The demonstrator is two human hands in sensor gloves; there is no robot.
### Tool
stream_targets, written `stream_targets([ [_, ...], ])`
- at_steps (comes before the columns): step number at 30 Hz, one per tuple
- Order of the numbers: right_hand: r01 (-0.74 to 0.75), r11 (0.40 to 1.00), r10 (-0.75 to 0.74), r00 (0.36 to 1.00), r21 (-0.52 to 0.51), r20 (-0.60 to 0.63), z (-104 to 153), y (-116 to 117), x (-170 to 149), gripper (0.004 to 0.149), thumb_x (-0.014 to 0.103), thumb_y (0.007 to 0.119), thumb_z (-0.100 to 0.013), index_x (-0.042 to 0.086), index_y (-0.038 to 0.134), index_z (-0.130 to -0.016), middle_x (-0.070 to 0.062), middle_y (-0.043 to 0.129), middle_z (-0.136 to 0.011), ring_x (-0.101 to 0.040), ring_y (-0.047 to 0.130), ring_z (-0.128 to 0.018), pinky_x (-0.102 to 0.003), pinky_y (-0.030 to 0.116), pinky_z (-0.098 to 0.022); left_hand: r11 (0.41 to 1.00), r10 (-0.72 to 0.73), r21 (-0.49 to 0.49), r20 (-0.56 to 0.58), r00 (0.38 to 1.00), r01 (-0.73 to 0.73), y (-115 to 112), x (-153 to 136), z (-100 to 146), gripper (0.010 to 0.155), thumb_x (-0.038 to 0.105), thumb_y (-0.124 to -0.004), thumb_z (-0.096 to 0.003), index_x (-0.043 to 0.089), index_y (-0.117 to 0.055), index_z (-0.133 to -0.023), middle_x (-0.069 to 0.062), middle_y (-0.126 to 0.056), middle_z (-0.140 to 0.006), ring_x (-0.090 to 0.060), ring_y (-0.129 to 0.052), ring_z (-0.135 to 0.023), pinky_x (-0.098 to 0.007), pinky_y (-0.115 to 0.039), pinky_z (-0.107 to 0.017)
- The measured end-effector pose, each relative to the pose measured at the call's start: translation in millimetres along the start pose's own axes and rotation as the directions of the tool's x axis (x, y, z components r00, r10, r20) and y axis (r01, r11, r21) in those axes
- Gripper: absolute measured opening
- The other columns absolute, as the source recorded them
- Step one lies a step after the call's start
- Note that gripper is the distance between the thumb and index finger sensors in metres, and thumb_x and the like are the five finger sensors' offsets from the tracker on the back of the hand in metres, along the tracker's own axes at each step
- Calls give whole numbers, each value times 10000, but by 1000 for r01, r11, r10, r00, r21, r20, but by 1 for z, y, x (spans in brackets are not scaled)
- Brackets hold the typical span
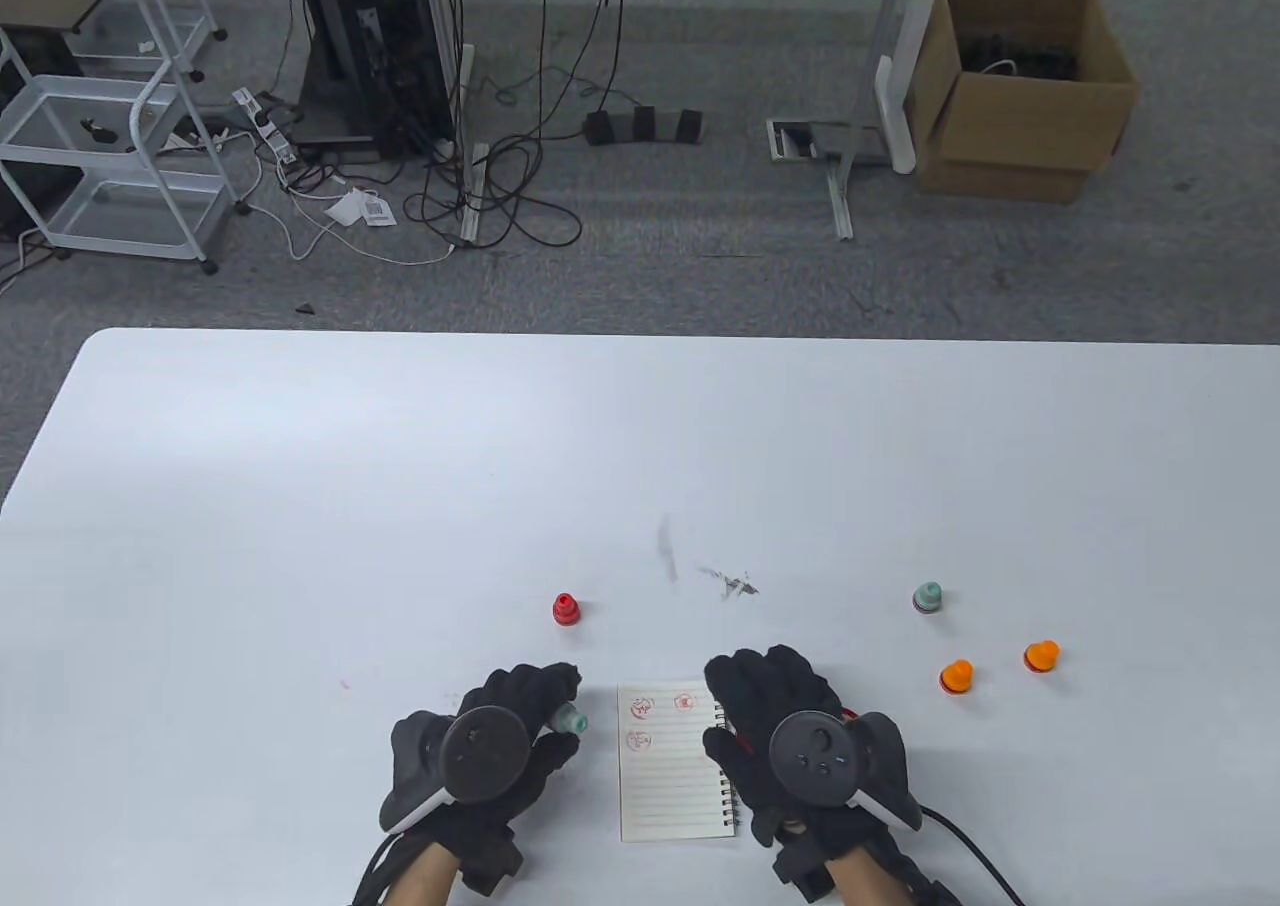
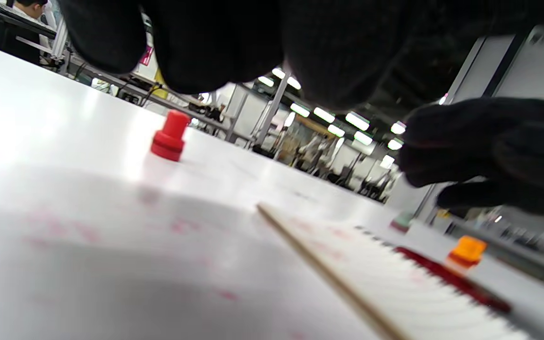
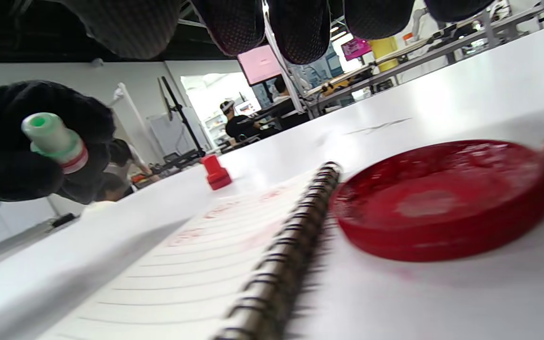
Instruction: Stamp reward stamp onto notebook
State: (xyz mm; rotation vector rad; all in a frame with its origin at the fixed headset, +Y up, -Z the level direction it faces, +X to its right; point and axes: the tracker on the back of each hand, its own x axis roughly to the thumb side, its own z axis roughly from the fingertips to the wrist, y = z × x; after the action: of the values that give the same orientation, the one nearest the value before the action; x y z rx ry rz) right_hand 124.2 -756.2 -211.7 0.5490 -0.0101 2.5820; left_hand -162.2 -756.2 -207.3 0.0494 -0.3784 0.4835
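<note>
Here the left hand [image 1: 500, 736] pinches a green stamp [image 1: 570, 719] just beside the spiral notebook [image 1: 675, 776] on the surface, prob. ready to press, w/ the right hand [image 1: 790, 736], fingers relaxed, over its binding edge, likely steadying.

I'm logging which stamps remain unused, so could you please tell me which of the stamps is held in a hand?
The pale green stamp, gripped by the left hand beside the notebook; the others stand free on the table.

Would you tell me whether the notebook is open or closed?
Open. The notebook lies flat showing a lined page with three red stamp marks, its spiral along the right edge.
</note>
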Motion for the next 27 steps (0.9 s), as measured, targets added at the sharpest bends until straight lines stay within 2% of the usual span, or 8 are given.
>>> stream_targets([
  [4, 117, 993, -116, 991, -11, 73, 0, 7, 14, 667, 441, 754, -464, 166, 601, -1052, -178, 630, -1085, -584, 546, -961, -714, 526, -660, 996, 86, -14, 41, 995, -86, -12, 10, 2, 689, 421, -909, -396, 238, -645, -1005, 5, -855, -803, -205, -917, -687, -534, -786, -684],
  [7, 201, 980, -199, 974, -8, 110, -2, 15, 26, 675, 437, 774, -453, 152, 600, -1040, -172, 667, -1053, -574, 663, -893, -648, 613, -636, 997, 72, -1, 77, 994, -72, -16, 21, 0, 694, 467, -897, -380, 224, -673, -990, 21, -885, -762, -192, -941, -651, -519, -808, -669],
  [11, 301, 954, -296, 946, -11, 134, -4, 23, 39, 647, 423, 800, -435, 142, 639, -995, -159, 758, -958, -449, 851, -758, -544, 743, -552, 998, 63, -20, 117, 991, -61, -25, 30, -1, 705, 499, -878, -368, 202, -694, -981, 29, -904, -738, -192, -956, -633, -513, -818, -659],
  [14, 285, 957, -277, 953, -52, 125, -4, 23, 42, 567, 348, 824, -426, 137, 693, -936, -137, 835, -848, -355, 944, -602, -459, 807, -470, 996, 93, -18, 126, 988, -92, -26, 31, -1, 709, 508, -870, -366, 194, -701, -978, 31, -914, -736, -190, -965, -628, -509, -826, -652],
  [16, 279, 957, -267, 954, -81, 135, -3, 20, 40, 533, 333, 830, -417, 142, 727, -905, -132, 861, -818, -319, 964, -549, -429, 826, -439, 991, 131, -23, 124, 984, -129, -27, 30, 0, 719, 511, -859, -375, 194, -686, -996, 23, -911, -772, -200, -965, -656, -510, -820, -659],
  [21, 328, 940, -317, 942, -93, 112, -2, 18, 33, 510, 304, 836, -408, 134, 751, -882, -147, 868, -808, -306, 972, -513, -416, 835, -416, 985, 172, -27, 125, 977, -170, -26, 29, 0, 678, 470, -849, -413, 211, -663, -1011, 14, -901, -823, -213, -963, -704, -512, -813, -668],
  [27, 328, 941, -317, 941, -80, 119, -2, 18, 34, 504, 283, 840, -396, 131, 762, -871, -151, 866, -807, -294, 985, -503, -401, 854, -411, 983, 182, -36, 128, 975, -179, -26, 29, 0, 666, 434, -864, -412, 198, -673, -1004, 11, -912, -821, -211, -975, -701, -510, -825, -664],
])
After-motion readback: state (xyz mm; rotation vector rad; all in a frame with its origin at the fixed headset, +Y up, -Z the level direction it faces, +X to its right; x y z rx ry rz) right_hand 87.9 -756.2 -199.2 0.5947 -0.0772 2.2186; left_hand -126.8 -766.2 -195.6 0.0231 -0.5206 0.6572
